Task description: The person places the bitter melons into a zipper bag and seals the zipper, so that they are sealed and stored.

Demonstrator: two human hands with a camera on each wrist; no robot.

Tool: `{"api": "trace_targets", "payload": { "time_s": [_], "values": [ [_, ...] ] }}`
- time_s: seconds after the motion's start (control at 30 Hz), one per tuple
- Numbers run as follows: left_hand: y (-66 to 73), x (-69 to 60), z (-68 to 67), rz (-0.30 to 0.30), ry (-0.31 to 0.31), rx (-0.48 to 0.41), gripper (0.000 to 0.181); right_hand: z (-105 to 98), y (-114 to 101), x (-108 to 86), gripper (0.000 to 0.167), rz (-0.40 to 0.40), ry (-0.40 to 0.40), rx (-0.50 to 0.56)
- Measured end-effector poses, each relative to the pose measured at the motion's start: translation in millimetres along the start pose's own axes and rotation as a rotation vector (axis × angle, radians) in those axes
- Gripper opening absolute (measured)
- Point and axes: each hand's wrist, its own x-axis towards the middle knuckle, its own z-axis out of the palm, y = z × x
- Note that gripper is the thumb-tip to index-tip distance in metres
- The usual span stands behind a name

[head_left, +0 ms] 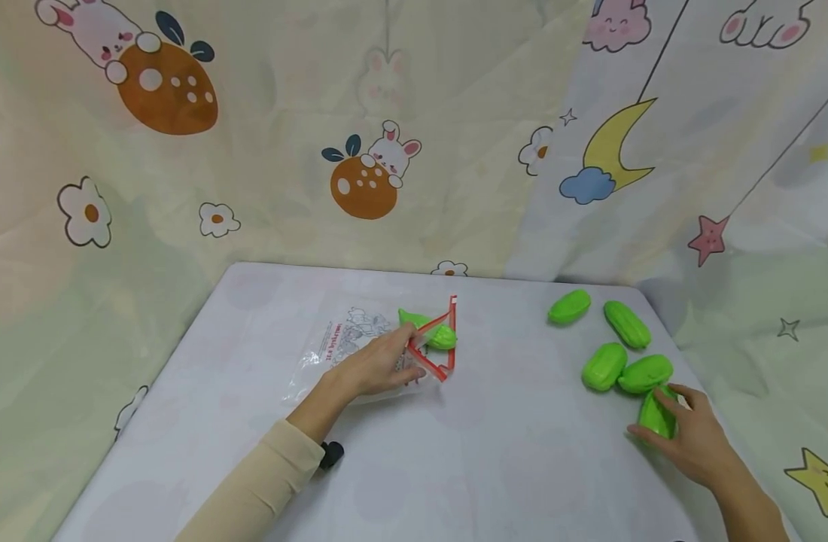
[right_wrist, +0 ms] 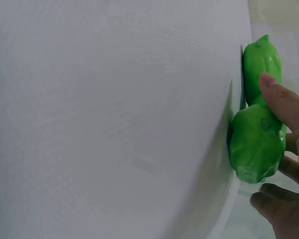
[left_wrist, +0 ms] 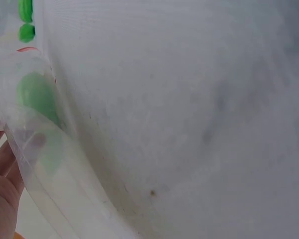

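Note:
My left hand [head_left: 380, 365] pinches the open mouth of a clear zip bag [head_left: 319, 369] with a red-edged closure. One green plastic fruit [head_left: 441, 336] is inside the bag near its mouth; in the left wrist view it shows pale through the film. On the right of the table, my right hand [head_left: 701, 436] holds another glossy green fruit [head_left: 654, 416] between thumb and fingers. In the right wrist view the thumb lies over this ribbed fruit [right_wrist: 258, 144], with a second green fruit [right_wrist: 261, 67] right beside it.
Several more green fruits [head_left: 604, 366] lie grouped toward the back right of the white table [head_left: 509, 452]. A small black object [head_left: 331, 455] is by the left sleeve. A patterned cloth [head_left: 455, 188] hangs behind the table.

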Motion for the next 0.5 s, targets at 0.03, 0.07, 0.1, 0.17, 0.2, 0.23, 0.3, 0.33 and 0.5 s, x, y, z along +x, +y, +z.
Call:
{"api": "trace_targets", "payload": {
  "time_s": [0.03, 0.07, 0.1, 0.17, 0.2, 0.23, 0.3, 0.33, 0.5],
  "values": [
    [-0.1, 0.2, 0.2, -0.001, -0.002, 0.000, 0.058, 0.0, 0.3, -0.3, 0.084, 0.004, 0.000, -0.009],
    [-0.2, 0.3, 0.5, -0.002, -0.004, 0.001, 0.058, 0.0, 0.7, -0.5, 0.082, 0.007, -0.001, -0.021],
    [-0.1, 0.2, 0.6, -0.004, -0.007, 0.001, 0.059, 0.0, 1.0, -0.6, 0.080, 0.008, -0.003, -0.031],
    [0.0, 0.0, 0.8, -0.006, -0.010, 0.002, 0.059, -0.5, 1.6, -0.8, 0.077, 0.010, -0.006, -0.047],
    [0.1, -0.2, 1.0, -0.009, -0.011, 0.003, 0.059, -0.4, 2.0, -0.8, 0.076, 0.012, -0.008, -0.054],
    [0.3, -0.4, 1.0, -0.011, -0.012, 0.003, 0.059, -0.4, 2.4, -0.9, 0.076, 0.014, -0.010, -0.059],
    [0.6, -0.8, 0.9, -0.010, -0.011, 0.001, 0.059, 0.0, 3.0, -0.9, 0.075, 0.017, -0.015, -0.056],
    [0.7, -0.9, 0.7, -0.009, -0.009, 0.002, 0.058, 0.1, 3.0, -1.0, 0.076, 0.018, -0.018, -0.054],
    [1.1, -1.9, -0.8, -0.004, 0.000, 0.005, 0.058, 0.7, 3.3, -1.0, 0.076, 0.014, -0.019, -0.036]
  ]
}}
